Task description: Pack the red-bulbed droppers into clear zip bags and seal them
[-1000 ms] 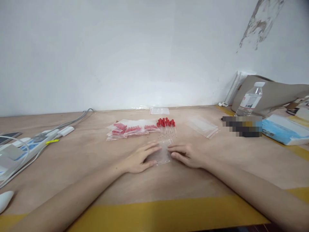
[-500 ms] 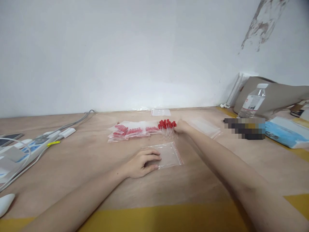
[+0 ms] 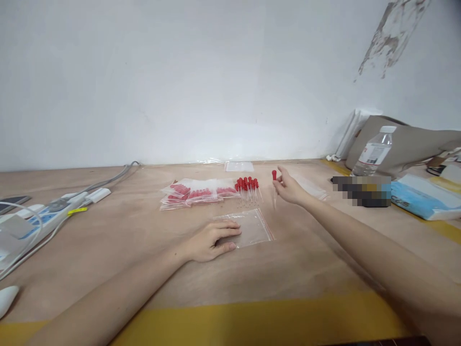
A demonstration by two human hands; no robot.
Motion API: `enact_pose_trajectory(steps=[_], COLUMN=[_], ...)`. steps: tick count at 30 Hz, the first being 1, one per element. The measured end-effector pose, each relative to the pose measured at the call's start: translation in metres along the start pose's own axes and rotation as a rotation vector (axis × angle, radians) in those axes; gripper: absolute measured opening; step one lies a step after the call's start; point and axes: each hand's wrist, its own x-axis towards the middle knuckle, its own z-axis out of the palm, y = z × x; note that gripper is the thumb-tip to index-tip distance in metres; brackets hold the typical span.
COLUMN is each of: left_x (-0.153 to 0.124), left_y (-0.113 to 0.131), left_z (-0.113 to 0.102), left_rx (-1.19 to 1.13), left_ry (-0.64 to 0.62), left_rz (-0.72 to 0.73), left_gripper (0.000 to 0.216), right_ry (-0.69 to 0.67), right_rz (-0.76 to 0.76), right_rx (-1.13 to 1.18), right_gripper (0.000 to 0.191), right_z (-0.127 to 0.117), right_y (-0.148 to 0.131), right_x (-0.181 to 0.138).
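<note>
right hand [image 3: 288,190] holds a red-capped dropper [image 3: 274,185]; left hand [image 3: 211,240] pins an empty zip bag [image 3: 252,226].

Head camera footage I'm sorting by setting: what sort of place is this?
Probably a small packing workbench: filled zip bags lie beside loose red-capped droppers, the left hand rests on an empty bag, and the right hand holds one dropper.

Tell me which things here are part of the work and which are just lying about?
In use:
- right hand pinching one red-capped dropper
- left hand pressing on the empty zip bag
- loose droppers
- filled bags

Lying about:
- water bottle
- power strip
- blue packet
</note>
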Motion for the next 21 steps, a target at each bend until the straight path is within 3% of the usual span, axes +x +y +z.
enact_pose_trajectory(steps=[3, 6, 12, 18, 21], left_x=[0.001, 0.001, 0.001, 0.001, 0.000], left_y=[-0.002, -0.003, -0.003, -0.002, -0.001], left_z=[0.001, 0.001, 0.001, 0.001, 0.001], left_rx=[0.009, 0.008, 0.019, 0.053, 0.075], left_ry=[-0.014, -0.016, -0.022, -0.039, -0.033], left_rz=[0.011, 0.020, 0.014, 0.009, -0.028], left_gripper=[0.038, 0.039, 0.039, 0.039, 0.045], right_ry=[0.048, 0.148, 0.222, 0.147, 0.011], right_rz=[0.110, 0.217, 0.241, 0.273, 0.273], right_rx=[0.444, 0.659, 0.780, 0.895, 0.939], right_gripper=[0.065, 0.059, 0.051, 0.048, 0.044], right_z=[0.007, 0.020, 0.029, 0.031, 0.025], right_y=[0.008, 0.010, 0.005, -0.001, 0.002], right_x=[-0.031, -0.051, -0.056, -0.064, -0.069])
